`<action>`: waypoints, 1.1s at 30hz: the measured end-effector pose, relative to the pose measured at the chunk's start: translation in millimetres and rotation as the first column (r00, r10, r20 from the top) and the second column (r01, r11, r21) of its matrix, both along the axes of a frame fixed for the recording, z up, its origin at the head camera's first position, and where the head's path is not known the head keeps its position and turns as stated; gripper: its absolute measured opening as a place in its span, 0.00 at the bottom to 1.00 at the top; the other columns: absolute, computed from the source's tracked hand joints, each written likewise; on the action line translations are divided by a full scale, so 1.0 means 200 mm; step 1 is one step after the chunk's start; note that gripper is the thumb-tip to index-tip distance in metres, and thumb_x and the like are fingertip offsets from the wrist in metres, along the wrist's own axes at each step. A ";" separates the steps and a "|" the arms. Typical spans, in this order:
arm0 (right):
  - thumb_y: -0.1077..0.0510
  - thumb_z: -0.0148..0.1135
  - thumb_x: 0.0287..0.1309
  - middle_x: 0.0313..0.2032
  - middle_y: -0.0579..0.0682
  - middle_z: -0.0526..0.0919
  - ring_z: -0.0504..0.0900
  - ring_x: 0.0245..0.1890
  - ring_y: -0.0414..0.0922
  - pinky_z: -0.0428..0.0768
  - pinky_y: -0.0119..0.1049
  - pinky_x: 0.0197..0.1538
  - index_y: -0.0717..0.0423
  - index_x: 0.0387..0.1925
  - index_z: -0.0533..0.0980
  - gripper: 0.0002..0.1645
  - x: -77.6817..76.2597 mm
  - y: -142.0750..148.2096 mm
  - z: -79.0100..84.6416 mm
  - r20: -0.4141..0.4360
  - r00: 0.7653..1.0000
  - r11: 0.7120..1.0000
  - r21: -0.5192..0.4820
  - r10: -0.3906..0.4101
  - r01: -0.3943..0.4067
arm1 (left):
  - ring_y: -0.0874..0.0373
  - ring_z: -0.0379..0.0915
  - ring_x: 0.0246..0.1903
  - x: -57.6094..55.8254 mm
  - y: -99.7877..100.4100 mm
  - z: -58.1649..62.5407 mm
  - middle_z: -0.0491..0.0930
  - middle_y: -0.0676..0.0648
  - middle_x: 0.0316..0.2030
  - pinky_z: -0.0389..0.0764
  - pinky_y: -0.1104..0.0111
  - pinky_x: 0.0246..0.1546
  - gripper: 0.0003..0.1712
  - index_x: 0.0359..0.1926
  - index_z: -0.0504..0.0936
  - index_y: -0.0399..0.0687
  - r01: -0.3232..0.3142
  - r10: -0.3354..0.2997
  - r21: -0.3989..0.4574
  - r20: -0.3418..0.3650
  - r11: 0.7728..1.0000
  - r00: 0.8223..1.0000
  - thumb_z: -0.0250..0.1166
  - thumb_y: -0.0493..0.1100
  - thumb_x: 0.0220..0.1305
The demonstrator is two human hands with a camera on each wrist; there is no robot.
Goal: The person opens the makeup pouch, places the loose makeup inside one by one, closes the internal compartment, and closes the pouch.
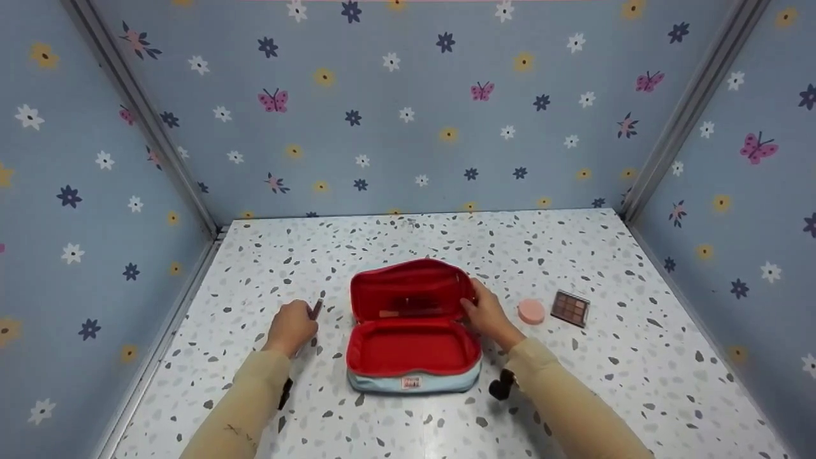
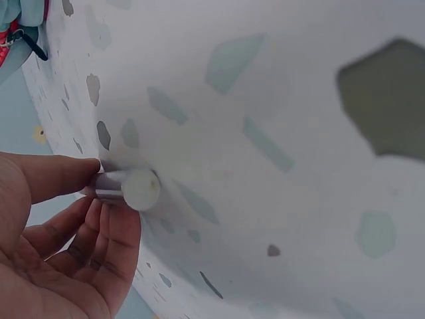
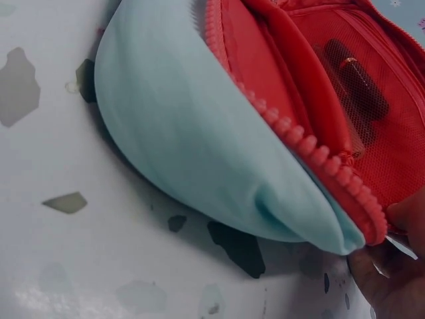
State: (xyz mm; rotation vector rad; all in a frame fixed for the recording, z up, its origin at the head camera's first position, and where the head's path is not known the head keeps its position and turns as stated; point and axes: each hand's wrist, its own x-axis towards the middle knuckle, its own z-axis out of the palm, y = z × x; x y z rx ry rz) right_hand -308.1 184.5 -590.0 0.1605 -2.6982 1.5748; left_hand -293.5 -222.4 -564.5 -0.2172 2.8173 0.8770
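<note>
A light-blue cosmetic bag (image 1: 440, 382) with a red lining lies unzipped, its lid (image 1: 408, 280) raised at the back. Behind the lid's mesh pocket sit a makeup brush (image 1: 398, 313) and a dark tube with a gold band (image 3: 358, 80). My right hand (image 1: 489, 313) grips the lid's right edge, thumb on the red inner side, fingers behind. Left of the bag, my left hand (image 1: 292, 328) pinches a lip gloss tube (image 2: 111, 185) between thumb and fingers, close over the table. The tube's pale round end (image 2: 141, 189) points away from the palm.
A round pink case (image 1: 531, 311) and an eyeshadow palette (image 1: 570, 308) lie on the speckled table (image 1: 612, 382), to the right of the bag. Flower-patterned panels (image 1: 408, 115) enclose the table at the back and both sides.
</note>
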 end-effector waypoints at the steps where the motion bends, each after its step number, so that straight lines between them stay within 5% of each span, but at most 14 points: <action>1: 0.71 0.58 0.75 0.55 0.62 0.88 0.87 0.52 0.53 0.86 0.52 0.61 0.61 0.63 0.76 0.19 0.00 0.00 0.00 -0.003 1.000 1.000 0.003 0.000 0.000 | 0.44 0.81 0.41 0.00 0.00 0.00 0.86 0.35 0.42 0.83 0.47 0.52 0.15 0.53 0.82 0.28 0.001 -0.001 -0.002 -0.007 1.000 1.000 0.63 0.33 0.68; 13: 0.72 0.57 0.75 0.56 0.61 0.87 0.85 0.50 0.51 0.86 0.49 0.58 0.60 0.65 0.76 0.21 0.01 0.00 0.00 -0.011 1.000 1.000 0.018 0.000 0.000 | 0.41 0.83 0.44 -0.03 0.00 0.06 0.87 0.33 0.44 0.83 0.45 0.54 0.18 0.54 0.84 0.29 0.041 -0.043 -0.010 -0.197 0.999 0.979 0.60 0.31 0.65; 20: 0.72 0.57 0.75 0.54 0.62 0.88 0.86 0.49 0.52 0.86 0.51 0.58 0.60 0.64 0.76 0.20 0.01 0.00 0.00 -0.011 1.000 1.000 0.011 -0.003 0.003 | 0.46 0.81 0.42 -0.03 0.01 0.13 0.86 0.35 0.45 0.84 0.53 0.45 0.15 0.56 0.85 0.33 0.065 -0.047 0.069 -0.240 0.995 0.970 0.62 0.33 0.71; 33: 0.72 0.57 0.75 0.54 0.61 0.88 0.85 0.49 0.51 0.85 0.48 0.57 0.61 0.63 0.77 0.19 0.01 0.00 -0.01 -0.031 1.000 1.000 -0.001 0.000 0.000 | 0.47 0.86 0.44 -0.03 0.04 0.28 0.88 0.36 0.47 0.86 0.56 0.46 0.16 0.59 0.86 0.35 0.099 -0.045 0.148 -0.330 0.984 0.943 0.65 0.34 0.75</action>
